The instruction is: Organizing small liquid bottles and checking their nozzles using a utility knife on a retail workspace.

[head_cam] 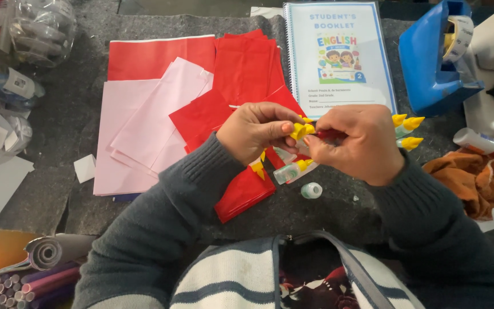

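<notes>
My left hand (255,130) pinches the yellow pointed cap (301,131) of a small glue tube. My right hand (354,142) grips the red body of that same tube (330,134), fingers closed around it. The two hands meet above red paper sheets (241,74). Several more small tubes with yellow caps (408,132) lie just right of my right hand, and others (290,170) lie under my hands. A small round clear cap (311,190) sits on the grey felt mat near me.
Pink paper sheets (138,126) lie left of the red ones. A spiral booklet (338,57) lies at the back, a blue tape dispenser (438,63) to its right, an orange cloth (475,177) at right. Plastic bags (7,68) crowd the left; rolled sheets (35,269) lie at bottom left.
</notes>
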